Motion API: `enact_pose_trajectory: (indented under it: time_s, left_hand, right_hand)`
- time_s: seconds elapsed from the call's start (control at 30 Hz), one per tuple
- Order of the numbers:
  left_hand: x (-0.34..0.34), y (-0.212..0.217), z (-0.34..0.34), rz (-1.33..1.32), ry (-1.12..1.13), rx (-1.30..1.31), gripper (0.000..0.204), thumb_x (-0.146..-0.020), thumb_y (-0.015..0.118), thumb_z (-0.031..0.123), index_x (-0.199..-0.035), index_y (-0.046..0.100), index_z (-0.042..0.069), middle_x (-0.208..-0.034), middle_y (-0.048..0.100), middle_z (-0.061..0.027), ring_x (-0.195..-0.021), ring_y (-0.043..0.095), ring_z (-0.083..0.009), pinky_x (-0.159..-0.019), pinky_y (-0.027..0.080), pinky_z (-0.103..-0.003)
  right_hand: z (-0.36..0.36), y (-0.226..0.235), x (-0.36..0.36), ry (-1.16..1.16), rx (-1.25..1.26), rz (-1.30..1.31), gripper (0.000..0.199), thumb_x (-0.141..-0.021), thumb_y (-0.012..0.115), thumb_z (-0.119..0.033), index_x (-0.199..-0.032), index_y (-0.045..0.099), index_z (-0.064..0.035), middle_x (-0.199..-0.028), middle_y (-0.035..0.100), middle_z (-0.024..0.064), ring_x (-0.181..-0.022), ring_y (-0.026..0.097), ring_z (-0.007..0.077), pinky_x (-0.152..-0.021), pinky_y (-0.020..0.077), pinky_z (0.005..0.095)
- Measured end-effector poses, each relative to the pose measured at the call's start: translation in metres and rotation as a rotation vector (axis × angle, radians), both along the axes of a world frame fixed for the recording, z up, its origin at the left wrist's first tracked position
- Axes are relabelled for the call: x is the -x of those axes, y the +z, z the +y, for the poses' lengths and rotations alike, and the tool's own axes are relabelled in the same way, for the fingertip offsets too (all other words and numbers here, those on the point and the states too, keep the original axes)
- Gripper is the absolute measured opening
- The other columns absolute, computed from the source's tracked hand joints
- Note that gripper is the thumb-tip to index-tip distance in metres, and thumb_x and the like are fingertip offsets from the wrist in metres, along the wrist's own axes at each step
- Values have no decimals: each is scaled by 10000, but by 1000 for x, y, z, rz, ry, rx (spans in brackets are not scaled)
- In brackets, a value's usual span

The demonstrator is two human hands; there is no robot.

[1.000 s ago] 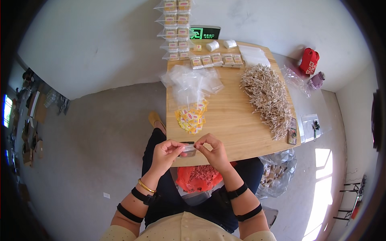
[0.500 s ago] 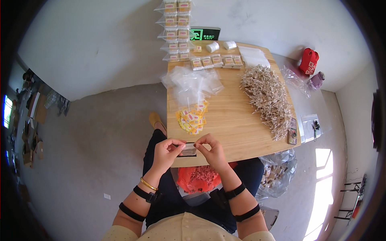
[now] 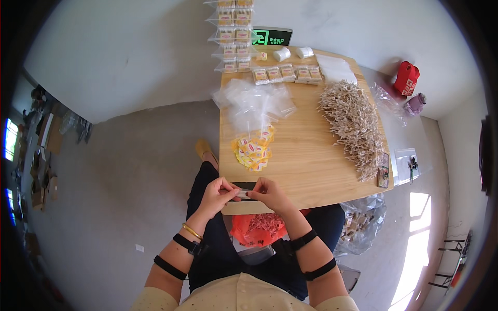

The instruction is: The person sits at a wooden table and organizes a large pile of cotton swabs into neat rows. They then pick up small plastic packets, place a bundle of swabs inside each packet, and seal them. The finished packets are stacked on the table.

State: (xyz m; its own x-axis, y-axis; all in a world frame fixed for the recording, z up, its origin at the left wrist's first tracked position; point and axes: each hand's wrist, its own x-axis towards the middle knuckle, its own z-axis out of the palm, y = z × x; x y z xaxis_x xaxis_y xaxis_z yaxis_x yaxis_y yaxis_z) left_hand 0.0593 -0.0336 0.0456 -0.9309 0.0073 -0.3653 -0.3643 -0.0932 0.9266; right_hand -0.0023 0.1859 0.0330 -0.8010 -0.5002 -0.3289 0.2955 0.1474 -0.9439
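Close to the table's near edge, my left hand (image 3: pixel 217 197) and my right hand (image 3: pixel 271 194) pinch a small clear plastic bag (image 3: pixel 242 195) from either side, thumbs against fingertips. Part of the bag is hidden by my fingers, and I cannot make out what is in it. Under it lies a flat black rectangular pad (image 3: pixel 244 185). Just beyond my hands is a loose heap of small yellow-and-white printed cards (image 3: pixel 253 150). Past those, clear plastic bags (image 3: pixel 254 106) lie spread in an overlapping pile.
A big heap of cotton swabs (image 3: pixel 353 124) covers the table's right side, beside a phone (image 3: pixel 383 171). Filled packs (image 3: pixel 275 74) line the back, near a tall stack of packs (image 3: pixel 227 36). Below the edge sit a red bag (image 3: pixel 257 230) and a clear sack (image 3: pixel 363 223).
Both hands still pinch the bag, which now shows as a narrower strip between them, with more of the black pad uncovered. The whole view has shifted slightly.
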Motion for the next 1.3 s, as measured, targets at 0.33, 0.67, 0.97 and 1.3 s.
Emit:
enact_pose_trajectory:
  time_s: [0.33,0.67,0.97,1.3]
  left_hand:
    - [5,2,-5,143,-163,70,319,-899,804,100,-1190,675,78,-1058,781,-53,-759,689,-65,-609,489,-228]
    - [-2,28,12,202,-250,432,279,-810,864,137,-1078,804,86,-937,793,-59,-704,675,-133,-631,515,-270]
    - [-4,45,24,639,-137,623,292,-780,912,221,-1039,811,132,-936,782,-18,-871,655,-176,-904,471,-336]
    - [-6,45,27,375,-276,349,211,-830,879,104,-1007,784,42,-902,772,-60,-818,701,-123,-810,551,-326]
  right_hand:
    - [5,-5,0,108,48,-138,254,-887,852,-197,-866,648,-47,-772,617,-14,-737,527,65,-651,430,248]
    - [6,48,-6,150,-37,330,153,-928,784,-140,-996,697,-34,-960,646,22,-860,592,116,-787,491,294]
    - [8,64,-12,101,94,178,109,-918,776,-111,-979,712,-47,-942,589,35,-838,570,145,-801,489,296]
    - [10,78,-15,124,-28,291,169,-925,796,-167,-971,702,-34,-909,551,27,-806,525,118,-749,466,277]
